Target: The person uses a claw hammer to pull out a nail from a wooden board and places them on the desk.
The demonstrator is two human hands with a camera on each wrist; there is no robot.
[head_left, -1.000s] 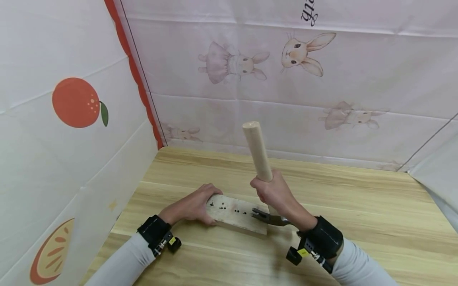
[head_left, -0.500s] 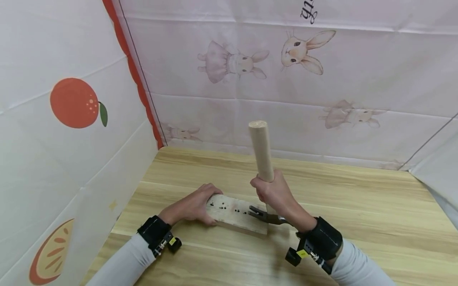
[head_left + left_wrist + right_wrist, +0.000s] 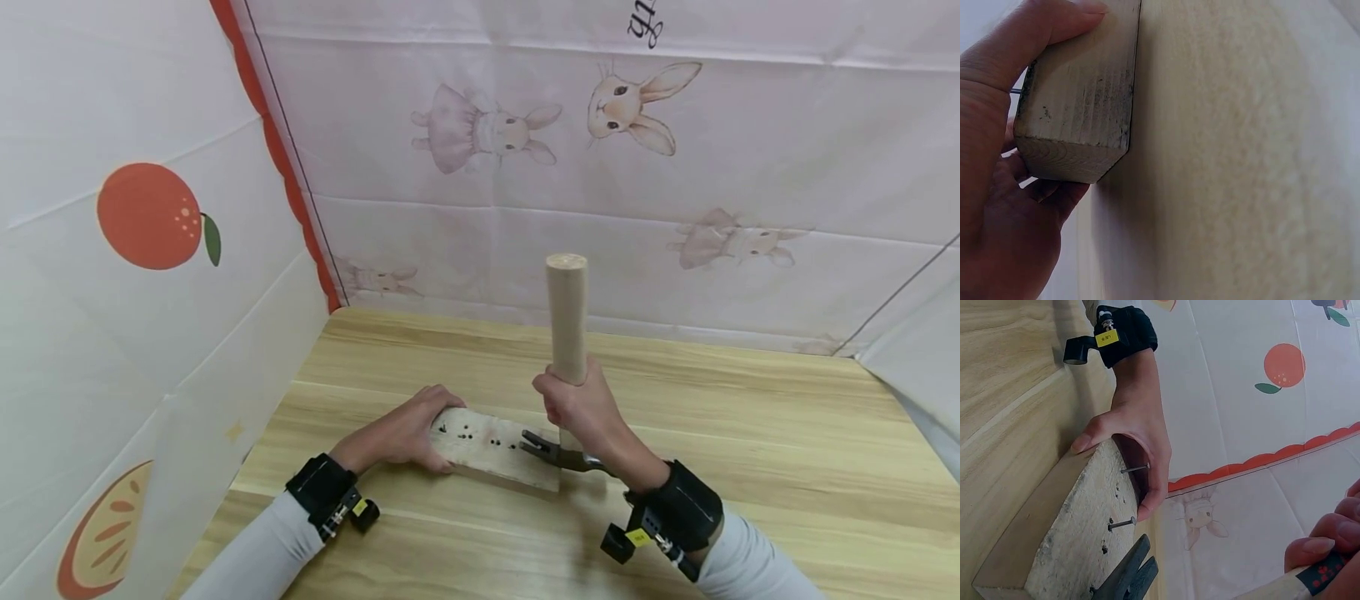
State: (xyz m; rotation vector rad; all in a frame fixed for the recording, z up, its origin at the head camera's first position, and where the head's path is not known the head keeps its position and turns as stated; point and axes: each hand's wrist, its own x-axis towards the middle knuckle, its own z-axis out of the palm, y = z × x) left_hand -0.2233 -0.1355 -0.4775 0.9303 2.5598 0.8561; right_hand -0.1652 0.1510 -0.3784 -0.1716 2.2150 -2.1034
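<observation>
My left hand [image 3: 407, 428] grips the left end of a pale wooden block [image 3: 491, 460], thumb on the near side and fingers on the far side. My right hand [image 3: 588, 410] is wrapped round the wooden handle of a claw hammer [image 3: 567, 312], which stands almost upright. Its dark claw [image 3: 542, 447] lies low over the block's right part, by a dark spot; whether it hooks a nail cannot be told. In the right wrist view, a nail [image 3: 1124, 523] sticks out of the block, and another nail [image 3: 1135, 469] stands near the left hand's palm. The hammer's face is hidden.
The block lies on a wood-grain table [image 3: 420, 542]. Behind the table hangs a pink sheet [image 3: 480, 225] printed with rabbits. To the left is a white sheet [image 3: 97, 350] with fruit prints, close to the left forearm.
The hammer handle has tilted from leaning left to nearly upright, its top moving right. The right hand has shifted slightly right, and the claw slightly left. The left hand and block hold still.
</observation>
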